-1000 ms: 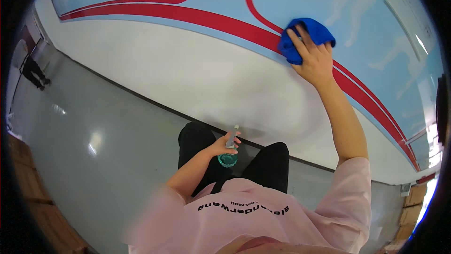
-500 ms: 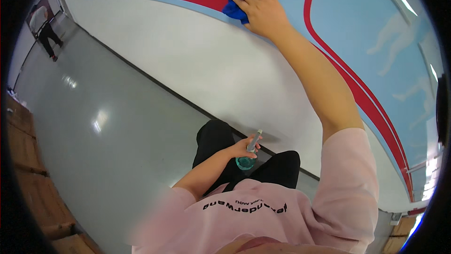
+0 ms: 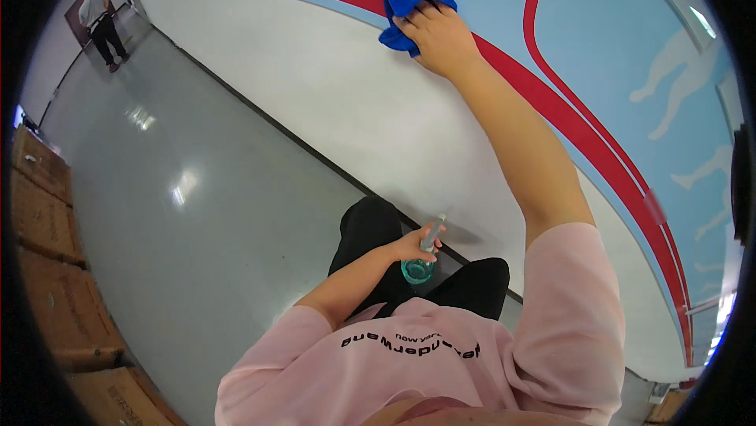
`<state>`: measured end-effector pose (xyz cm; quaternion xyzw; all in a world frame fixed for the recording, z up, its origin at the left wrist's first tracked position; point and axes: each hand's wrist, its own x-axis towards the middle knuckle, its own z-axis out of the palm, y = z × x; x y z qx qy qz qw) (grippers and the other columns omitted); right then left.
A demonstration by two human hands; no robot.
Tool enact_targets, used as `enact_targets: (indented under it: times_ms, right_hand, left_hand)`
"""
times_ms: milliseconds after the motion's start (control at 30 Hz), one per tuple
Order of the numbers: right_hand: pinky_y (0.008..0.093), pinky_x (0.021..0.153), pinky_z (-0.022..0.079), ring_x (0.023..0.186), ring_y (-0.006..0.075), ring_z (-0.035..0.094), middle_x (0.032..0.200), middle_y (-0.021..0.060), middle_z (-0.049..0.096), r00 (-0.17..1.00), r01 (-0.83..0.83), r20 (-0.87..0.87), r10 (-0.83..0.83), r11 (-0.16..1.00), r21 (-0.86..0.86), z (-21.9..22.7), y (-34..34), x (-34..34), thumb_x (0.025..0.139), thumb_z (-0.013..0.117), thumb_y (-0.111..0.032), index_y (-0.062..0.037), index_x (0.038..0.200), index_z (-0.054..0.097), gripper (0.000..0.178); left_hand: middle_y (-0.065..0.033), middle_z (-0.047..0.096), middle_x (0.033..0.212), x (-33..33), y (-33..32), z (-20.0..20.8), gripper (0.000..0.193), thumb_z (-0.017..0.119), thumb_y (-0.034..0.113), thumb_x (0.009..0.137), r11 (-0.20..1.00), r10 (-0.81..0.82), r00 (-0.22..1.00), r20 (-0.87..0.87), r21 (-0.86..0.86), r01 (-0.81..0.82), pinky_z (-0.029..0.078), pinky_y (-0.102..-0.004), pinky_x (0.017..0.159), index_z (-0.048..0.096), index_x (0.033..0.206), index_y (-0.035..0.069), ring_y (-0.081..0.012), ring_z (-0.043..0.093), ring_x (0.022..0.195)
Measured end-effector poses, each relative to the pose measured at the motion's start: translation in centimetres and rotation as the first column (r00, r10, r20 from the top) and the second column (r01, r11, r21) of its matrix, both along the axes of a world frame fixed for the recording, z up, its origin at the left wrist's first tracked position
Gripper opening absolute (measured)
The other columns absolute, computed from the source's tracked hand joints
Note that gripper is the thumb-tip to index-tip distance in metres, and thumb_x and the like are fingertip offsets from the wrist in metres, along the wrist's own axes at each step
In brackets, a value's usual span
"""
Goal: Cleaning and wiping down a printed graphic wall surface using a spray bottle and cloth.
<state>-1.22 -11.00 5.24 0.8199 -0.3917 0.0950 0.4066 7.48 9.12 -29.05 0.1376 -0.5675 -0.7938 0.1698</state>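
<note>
My right hand (image 3: 442, 38) presses a bunched blue cloth (image 3: 400, 4) against the wall panel (image 3: 331, 79), on the red stripe where it meets the white lower part. The arm is stretched up and away from me. Low by my knees, my left hand (image 3: 413, 247) is wrapped round the neck of a spray bottle (image 3: 418, 271) with a clear green body and a grey-white spray head (image 3: 432, 233). Its nozzle points up toward the wall, and the bottle is apart from it. Part of the cloth is hidden under my right fingers.
The wall carries a blue mural (image 3: 598, 24) with red curved bands and pale figures. A dark skirting strip (image 3: 260, 115) runs along its foot. Brown cardboard boxes (image 3: 59, 292) stand at the left, beside the grey floor (image 3: 213, 237). Another person (image 3: 101, 28) stands far off, upper left.
My right hand and the cloth have slid down the wall, nearer to me, from the blue area onto the red stripe's lower edge. My left hand still holds the bottle.
</note>
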Motion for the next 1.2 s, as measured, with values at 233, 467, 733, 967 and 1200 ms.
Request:
enact_targets:
  times_ms: [233,467,733,967,1200]
  right_hand:
    - [0.0351,0.095,0.036,0.111,0.0209,0.048,0.112,0.0043,0.058,0.999,-0.02,0.035,0.018,0.998,0.065,-0.7,6.7,-6.6,0.063,0.071,-0.019,-0.0132,0.119,0.055,0.059]
    - [0.0369,0.092,0.039,0.103,0.0216,0.054,0.112,0.0012,0.059,0.975,0.209,0.076,-0.209,0.978,-0.001,-1.7,18.1,-16.3,0.063,0.071,-0.023,-0.024,0.128,0.05,0.069]
    - [0.0475,0.098,0.032,0.119,0.0314,0.046,0.128,0.0087,0.052,0.846,0.531,0.104,-0.523,0.844,-0.076,-2.5,32.7,-30.1,0.064,0.068,-0.022,-0.0228,0.129,0.049,0.068]
    - [0.0515,0.103,0.024,0.13,0.0361,0.032,0.14,0.0155,0.036,0.636,0.771,0.372,-0.676,0.576,-0.272,-2.2,43.1,-39.6,0.072,0.066,-0.029,-0.0146,0.135,0.04,0.069]
    - [0.0494,0.107,0.019,0.131,0.0379,0.029,0.141,0.0157,0.035,0.723,0.685,0.494,-0.483,0.597,-0.418,3.1,39.1,-36.5,0.068,0.068,-0.02,-0.0127,0.138,0.036,0.077]
  left_hand:
    - [-0.0078,0.05,0.106,-0.5,0.4,0.0,0.08,0.073,0.0,0.067,0.998,0.029,0.999,0.04,-0.056,-0.027,0.049,-0.0351,0.08,0.031,0.134,0.015,-0.0182,0.053,0.098]
    - [-0.009,0.051,0.106,-0.1,0.8,0.0,0.082,0.073,0.0,0.067,0.999,0.038,0.997,0.062,0.018,-0.039,0.048,-0.0345,0.082,0.029,0.136,0.013,-0.0186,0.053,0.098]
    - [-0.0094,0.052,0.106,-0.5,0.3,-0.9,0.083,0.072,0.0,0.067,0.999,0.024,0.995,0.093,-0.035,-0.021,0.047,-0.0356,0.083,0.028,0.136,0.013,-0.0198,0.054,0.099]
    - [-0.0091,0.052,0.106,-0.6,0.1,-0.8,0.082,0.072,-0.001,0.067,0.999,0.006,0.996,0.089,-0.041,-0.002,0.047,-0.0359,0.083,0.029,0.135,0.013,-0.0198,0.054,0.099]
    - [-0.009,0.052,0.105,-1.3,-0.4,-1.4,0.08,0.072,-0.001,0.068,0.994,-0.075,0.994,0.081,-0.067,0.081,0.048,-0.0343,0.08,0.03,0.135,0.013,-0.019,0.054,0.097]
